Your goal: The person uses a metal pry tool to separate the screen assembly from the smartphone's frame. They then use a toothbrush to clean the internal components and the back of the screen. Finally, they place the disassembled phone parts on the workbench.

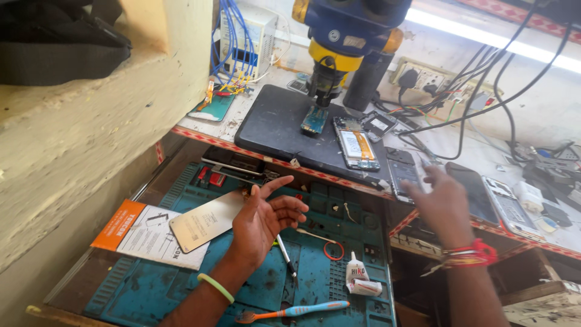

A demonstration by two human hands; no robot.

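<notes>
**Both hands empty over an opened phone job**

Nearest the camera, an orange-and-blue toothbrush point(293, 312) lying on the teal work mat point(151, 290), beside a small white glue tube point(357, 275). Just above, the left hand point(266, 221) hovering palm-up over the mat, fingers spread apart, gripping nothing. A slim pen-like tool point(287, 257) just under its fingertips, a thin metal plate point(206, 227) and a printed card with an orange edge point(145, 233) beside its wrist. A red wire loop point(333, 249) near the tool.

To the right, the right hand point(442, 203), blurred, fingers open, reaching up toward the desk point(230, 124) edge and clamped on nothing; red thread bands at the wrist. Closest to it, a dark phone part point(404, 172) and a black phone lying flat point(475, 191).

Further out, an opened phone point(356, 145) with its insides exposed on a black pad point(272, 130), a small circuit board point(314, 120) under the blue-and-yellow microscope point(342, 36). Tangled cables point(484, 79) and a power strip beyond.

Judging by this: disassembly done, board under inspection, several parts set aside; reassembly seemingly not begun, glue and tools untouched.
</notes>
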